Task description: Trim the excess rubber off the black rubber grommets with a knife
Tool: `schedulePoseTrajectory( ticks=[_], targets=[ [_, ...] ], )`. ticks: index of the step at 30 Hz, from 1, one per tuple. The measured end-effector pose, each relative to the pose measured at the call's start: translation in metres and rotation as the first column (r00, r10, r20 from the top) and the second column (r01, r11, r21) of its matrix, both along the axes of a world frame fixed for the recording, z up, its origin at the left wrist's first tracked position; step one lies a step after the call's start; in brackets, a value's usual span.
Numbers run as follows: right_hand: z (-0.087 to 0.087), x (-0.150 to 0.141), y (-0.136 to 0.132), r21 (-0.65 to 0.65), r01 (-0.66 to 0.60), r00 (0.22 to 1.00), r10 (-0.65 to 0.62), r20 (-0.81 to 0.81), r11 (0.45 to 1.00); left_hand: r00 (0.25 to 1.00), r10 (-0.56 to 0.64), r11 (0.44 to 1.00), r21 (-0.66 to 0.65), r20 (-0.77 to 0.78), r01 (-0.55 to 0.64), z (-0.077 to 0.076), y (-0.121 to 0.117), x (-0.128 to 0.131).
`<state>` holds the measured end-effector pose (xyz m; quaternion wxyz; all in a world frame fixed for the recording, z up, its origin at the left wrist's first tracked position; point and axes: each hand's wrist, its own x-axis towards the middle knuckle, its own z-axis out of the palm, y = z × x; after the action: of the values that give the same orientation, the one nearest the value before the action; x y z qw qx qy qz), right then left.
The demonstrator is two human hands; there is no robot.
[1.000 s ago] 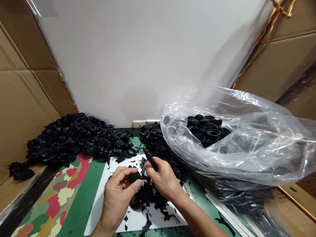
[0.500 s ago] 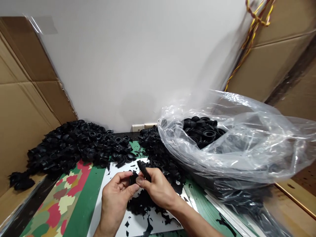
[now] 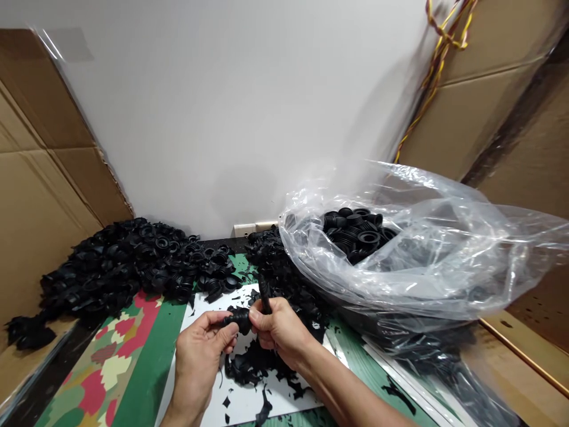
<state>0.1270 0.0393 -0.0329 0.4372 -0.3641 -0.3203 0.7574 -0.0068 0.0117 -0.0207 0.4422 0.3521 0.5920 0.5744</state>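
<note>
A small black ribbed rubber bellows [image 3: 239, 320] is held between my two hands, above a white sheet [image 3: 236, 398]. My left hand [image 3: 195, 350] pinches its left end with thumb and fingers. At the other end, my right hand [image 3: 287, 332] grips the rubber with thumb and fingertips. A dark stick-like tool [image 3: 264, 292] also sits in my right hand, pointing up and away; its tip is hard to make out. Black rubber scraps [image 3: 246, 366] lie on the sheet beneath my hands.
At the left is a large heap of black rubber bellows [image 3: 102, 267]. On the right, a clear plastic bag [image 3: 427, 281] stands open with more bellows [image 3: 367, 237] inside. More trimmings [image 3: 288, 273] lie between them. Cardboard [image 3: 44, 178] and a white wall [image 3: 200, 118] enclose the table.
The bellows has turned so it lies more level between my hands. My right hand has shifted its grip, and the tool points more upright. The whole view has shifted slightly.
</note>
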Motion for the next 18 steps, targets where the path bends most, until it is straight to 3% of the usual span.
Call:
schedulePoseTrajectory(
  ticks=[11, 18],
  targets=[
    [-0.0013, 0.0009, 0.0028, -0.062, -0.071, 0.996, 0.068, -0.050, 0.996, 0.999, -0.042, 0.998, -0.038, -0.009, 0.042, 0.0007, -0.0007, 0.0019],
    [-0.0002, 0.0038, 0.0031, -0.026, -0.139, 0.988, 0.137, -0.077, 0.990, 0.998, -0.056, 0.998, -0.023, 0.013, 0.056, 0.0028, -0.0026, 0.0043]
  ],
)
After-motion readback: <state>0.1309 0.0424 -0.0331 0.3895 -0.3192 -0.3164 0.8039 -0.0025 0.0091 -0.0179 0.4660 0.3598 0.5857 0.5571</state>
